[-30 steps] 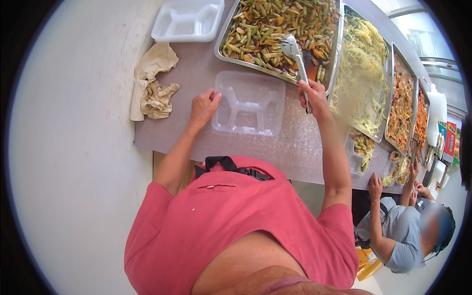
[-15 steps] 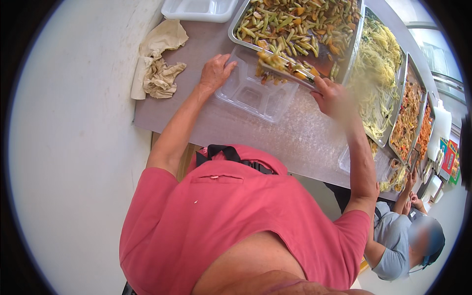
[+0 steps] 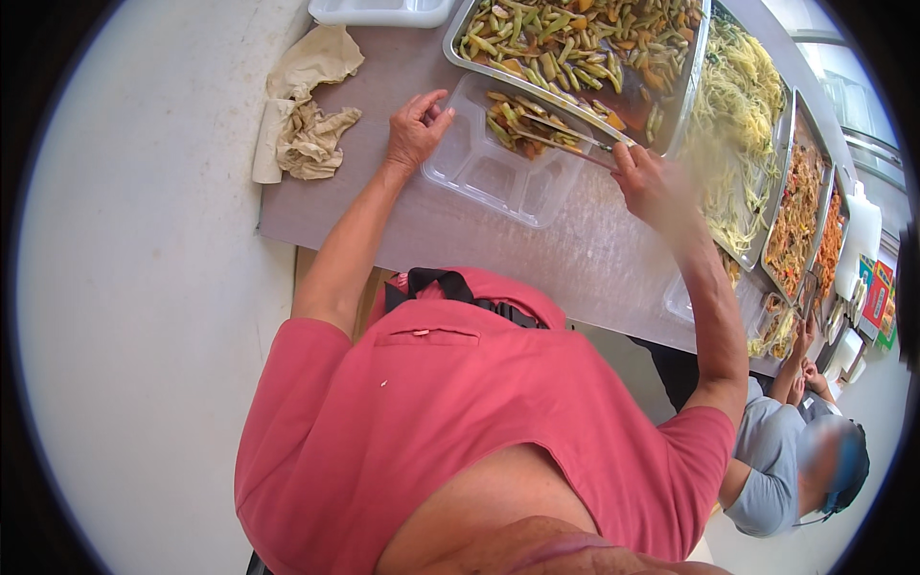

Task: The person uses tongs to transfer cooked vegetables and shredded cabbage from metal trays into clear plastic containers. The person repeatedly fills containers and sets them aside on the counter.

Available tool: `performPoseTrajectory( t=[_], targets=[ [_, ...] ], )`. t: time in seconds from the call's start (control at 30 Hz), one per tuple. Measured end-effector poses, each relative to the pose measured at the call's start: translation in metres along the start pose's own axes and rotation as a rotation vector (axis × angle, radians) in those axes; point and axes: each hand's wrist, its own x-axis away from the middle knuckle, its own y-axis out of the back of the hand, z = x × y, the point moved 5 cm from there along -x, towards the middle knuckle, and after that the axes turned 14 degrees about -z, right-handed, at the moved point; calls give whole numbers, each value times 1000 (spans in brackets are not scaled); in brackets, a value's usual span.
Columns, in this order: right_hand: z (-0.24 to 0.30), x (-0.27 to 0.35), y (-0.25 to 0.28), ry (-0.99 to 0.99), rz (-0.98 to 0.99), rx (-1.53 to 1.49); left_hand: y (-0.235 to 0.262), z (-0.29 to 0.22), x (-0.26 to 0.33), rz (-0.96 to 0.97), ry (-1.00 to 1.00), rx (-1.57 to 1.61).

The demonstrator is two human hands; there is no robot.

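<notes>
A clear plastic container [image 3: 467,184] with several compartments lies on the table below a large metal tray. My right hand [image 3: 652,187] is closed round metal tongs [image 3: 572,140], whose tips are over the container's far compartment. A portion of cooked green vegetable strips with orange pieces [image 3: 517,123] lies in that compartment, under and between the tong arms. Beside the container's left edge, my left hand [image 3: 418,131] has its fingers stretched out and the thumb apart. Whether the thumb still touches the rim I cannot tell.
Beyond the container stands the metal tray [image 3: 470,59] of vegetables in brown sauce. Right of it are pale shredded vegetables [image 3: 733,105] and more food trays. Crumpled brown paper [image 3: 314,139] and a white container [image 3: 381,11] lie left. A co-worker [image 3: 771,450] stands at right.
The tongs have come down, and the vegetables they carried now lie in the container's far compartment. My left fingers have loosened from the rim.
</notes>
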Motion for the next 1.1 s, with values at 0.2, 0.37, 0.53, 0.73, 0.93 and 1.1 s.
performPoseTrajectory(
  t=[0.2,0.37,0.53,0.73,0.93,1.1],
  targets=[
    [1,14,12,-50,-52,47,0,-4,-1,-12,-37,-14],
    [-1,18,2,-135,-5,-18,0,-4,0,-22,-30,6],
    [-26,16,-2,-471,-209,-105,0,-10,-2,-28,-63,-1],
    [-70,27,-35,-1077,-74,-546,1,-10,0,-35,-64,10],
    [-74,-29,-73,-1127,-34,-1050,2,-14,3,-27,-79,14],
    [-78,-81,-93,-1092,-95,-802,0,-12,2,-23,-64,42]
  ],
)
